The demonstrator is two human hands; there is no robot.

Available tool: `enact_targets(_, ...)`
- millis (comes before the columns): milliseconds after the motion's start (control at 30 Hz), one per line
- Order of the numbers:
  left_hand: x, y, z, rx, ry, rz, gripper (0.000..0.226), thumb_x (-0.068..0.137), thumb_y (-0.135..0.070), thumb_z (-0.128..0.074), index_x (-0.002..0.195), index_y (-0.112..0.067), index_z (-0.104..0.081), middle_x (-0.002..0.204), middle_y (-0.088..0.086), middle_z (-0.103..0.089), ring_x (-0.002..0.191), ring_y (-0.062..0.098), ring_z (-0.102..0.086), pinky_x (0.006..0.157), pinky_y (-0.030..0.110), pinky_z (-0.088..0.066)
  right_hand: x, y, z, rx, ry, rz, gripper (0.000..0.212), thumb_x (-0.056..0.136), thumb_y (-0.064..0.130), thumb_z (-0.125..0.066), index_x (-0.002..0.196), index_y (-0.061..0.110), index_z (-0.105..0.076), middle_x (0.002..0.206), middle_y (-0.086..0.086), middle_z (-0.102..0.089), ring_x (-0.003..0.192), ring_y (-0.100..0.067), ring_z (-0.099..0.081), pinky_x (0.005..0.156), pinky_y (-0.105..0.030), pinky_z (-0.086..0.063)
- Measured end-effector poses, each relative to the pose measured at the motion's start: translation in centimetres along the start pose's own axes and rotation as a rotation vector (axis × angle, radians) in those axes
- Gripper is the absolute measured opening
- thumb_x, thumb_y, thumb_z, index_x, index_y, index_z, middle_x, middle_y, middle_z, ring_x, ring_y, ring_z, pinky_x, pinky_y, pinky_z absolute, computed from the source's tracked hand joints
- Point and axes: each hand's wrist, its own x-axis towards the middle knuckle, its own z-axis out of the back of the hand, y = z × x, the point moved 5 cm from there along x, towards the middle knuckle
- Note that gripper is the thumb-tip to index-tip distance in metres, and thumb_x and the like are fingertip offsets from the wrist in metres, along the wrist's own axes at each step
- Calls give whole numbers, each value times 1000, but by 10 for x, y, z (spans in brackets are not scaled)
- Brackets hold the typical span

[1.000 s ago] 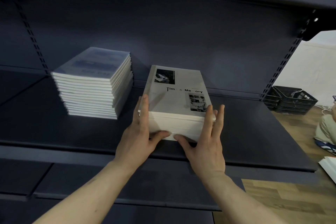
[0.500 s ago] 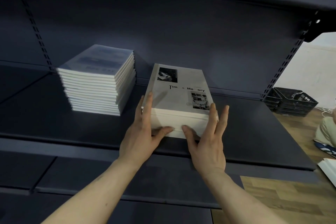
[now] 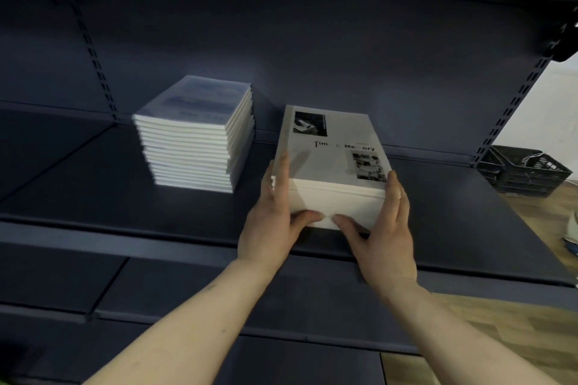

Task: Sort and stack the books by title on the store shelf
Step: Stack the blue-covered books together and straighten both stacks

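White blue-covered stack (image 3: 195, 137) sits left; left hand (image 3: 269, 222) and right hand (image 3: 386, 228) flat-fingered, press grey-covered stack (image 3: 331, 166).

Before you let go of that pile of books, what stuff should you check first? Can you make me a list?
1. Pile on the shelf: the white book stack sits flat on it. Ok.
2. Edges lined up: left hand and right hand press its sides, thumbs on the front. Front looks even. Ok.
3. Same title all through: only the top cover shows. Cannot tell.
4. Apart from the blue-covered stack: a gap shows between them. Ok.
5. Far enough from the shelf's front edge: stack sits near it. Cannot tell.
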Motion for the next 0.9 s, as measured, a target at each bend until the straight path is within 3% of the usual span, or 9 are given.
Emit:
enact_targets(233, 2, 7, -2, -10, -6, -14, 111, 80, -53, -72, 150, -43, 14, 161, 5, -13, 120, 24, -56, 79, 36, -58, 0, 0, -3, 71, 13, -30, 95, 80, 46, -74, 152, 21, -17, 152, -8, -29, 125, -24, -47, 83, -30, -47)
enact_targets(300, 0, 7, 0, -30, 47, -17, 111, 84, -48, -69, 145, -50, 24, 163, 4, -6, 121, 24, -55, 77, 34, -57, -1, 2, -5, 20, 34, -64, 98, 80, 44, -74, 154, 23, -13, 158, -14, -17, 134, -33, -41, 94, -40, -49)
enact_targets(400, -8, 11, 17, 77, 121, -76, 100, 90, -55, -54, 140, -52, 33, 164, 4, 10, 133, 27, -45, 83, 36, -56, -7, 18, 3, -204, -68, -52, 100, 81, 39, -76, 156, 18, -12, 161, -25, 5, 147, -43, -10, 114, -57, -30)
enact_targets(467, -11, 17, 43, 223, 68, -158, 88, 92, -59, -41, 145, -46, 28, 163, 5, 13, 145, 29, -26, 102, 41, -47, -17, 50, 2, -247, -99, 124, 93, 85, 33, -74, 155, 14, -16, 160, -27, 1, 149, -41, -4, 116, -60, -25)
enact_targets(533, -9, 31, 72, 349, -17, -236, 80, 96, -56, -37, 152, -40, 18, 164, 8, 12, 151, 30, -4, 117, 46, -26, -24, 91, -10, -211, -43, 296, 85, 89, 34, -69, 154, 17, -17, 160, -25, -5, 150, -38, -4, 117, -56, -25)
enact_targets(633, 0, 66, 115, 432, -102, -181, 74, 99, -48, -41, 157, -34, 2, 164, 10, 10, 151, 31, 7, 120, 51, -15, -21, 150, -39, -101, 92, 351, 82, 93, 37, -63, 156, 25, -10, 163, -16, 2, 151, -31, -2, 118, -48, -28)
enact_targets(700, 4, 93, 137, 395, -131, -62, 78, 99, -43, -47, 156, -34, 5, 163, 14, 10, 150, 33, 5, 120, 52, -16, -15, 183, -59, 32, 165, 320, 84, 95, 36, -60, 156, 28, -3, 164, -6, 12, 151, -28, -10, 112, -42, -38)
enact_targets(833, 11, 130, 154, 274, -143, 63, 90, 98, -38, -52, 153, -31, 19, 162, 19, 11, 150, 34, -2, 120, 52, -18, -11, 211, -111, 102, 290, 215, 93, 99, 36, -54, 151, 34, 23, 163, -3, 22, 128, -28, -53, 84, -31, -55)
enact_targets(900, 17, 143, 153, 171, -146, 126, 95, 98, -37, -54, 150, -37, 26, 162, 17, 14, 150, 34, -1, 120, 52, -18, -7, 209, -131, 96, 284, 137, 97, 99, 35, -53, 148, 33, 30, 161, -8, 25, 127, -30, -54, 88, -31, -55)
